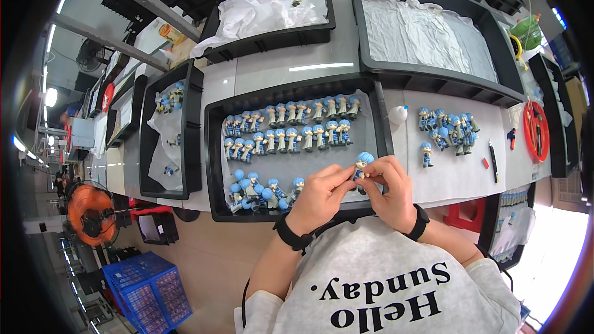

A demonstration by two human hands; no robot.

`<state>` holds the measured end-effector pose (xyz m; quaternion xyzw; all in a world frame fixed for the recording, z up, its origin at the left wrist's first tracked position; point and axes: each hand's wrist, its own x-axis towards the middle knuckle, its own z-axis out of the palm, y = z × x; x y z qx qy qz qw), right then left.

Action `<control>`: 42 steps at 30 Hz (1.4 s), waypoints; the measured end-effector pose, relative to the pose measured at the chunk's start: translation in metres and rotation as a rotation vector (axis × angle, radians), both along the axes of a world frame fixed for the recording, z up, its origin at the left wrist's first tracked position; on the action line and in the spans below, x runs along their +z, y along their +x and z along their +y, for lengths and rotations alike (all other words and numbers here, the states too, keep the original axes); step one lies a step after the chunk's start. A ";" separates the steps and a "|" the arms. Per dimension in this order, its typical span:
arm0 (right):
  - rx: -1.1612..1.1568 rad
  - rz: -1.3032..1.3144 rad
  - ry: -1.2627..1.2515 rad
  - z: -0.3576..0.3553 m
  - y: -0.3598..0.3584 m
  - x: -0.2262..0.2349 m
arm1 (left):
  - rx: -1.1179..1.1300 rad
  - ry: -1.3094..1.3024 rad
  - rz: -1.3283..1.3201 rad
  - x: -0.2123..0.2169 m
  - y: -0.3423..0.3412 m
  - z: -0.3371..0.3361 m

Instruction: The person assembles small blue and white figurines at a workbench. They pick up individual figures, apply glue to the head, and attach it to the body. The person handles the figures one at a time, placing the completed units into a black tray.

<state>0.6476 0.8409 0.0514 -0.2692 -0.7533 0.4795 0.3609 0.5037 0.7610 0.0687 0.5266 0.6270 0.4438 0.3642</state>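
Both hands up over the near rim of the middle black tray (213,167), pinching one small blue-haired figurine (362,164) between them. Left hand (320,195): fingers curled narrow, thumb and fingertips closed on the figurine's left side. Right hand (391,190): fingers bent in tight, gripping it from the right and below; head of the figurine sticks out above the fingertips. Black wristbands on both wrists. Just behind/left of the hands, inside that tray: loose heap of blue-headed figurines (263,190) at the near edge, then two tidy rows of standing figurines (288,127) further back on a grey liner. Right of the tray on the white table cover (458,176): one lone figurine (426,153), a cluster of figurines (448,128), small white bottle (399,113), a dark pen-like tool (493,161). Left: narrower black tray (193,136) with a few figurines on white cloth. Far side: two big black trays lined with white cloth (427,31). Floor lower left: orange fan (93,213), blue crate (147,291).
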 end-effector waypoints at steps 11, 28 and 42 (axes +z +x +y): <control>-0.034 -0.039 0.087 -0.004 -0.002 0.001 | 0.051 0.059 0.135 -0.005 0.005 0.002; -0.042 -0.009 0.107 -0.002 0.002 -0.007 | 0.112 0.108 0.159 0.000 0.010 0.008; -0.051 0.005 0.127 -0.001 0.002 -0.007 | 0.171 0.156 0.228 -0.002 0.015 0.014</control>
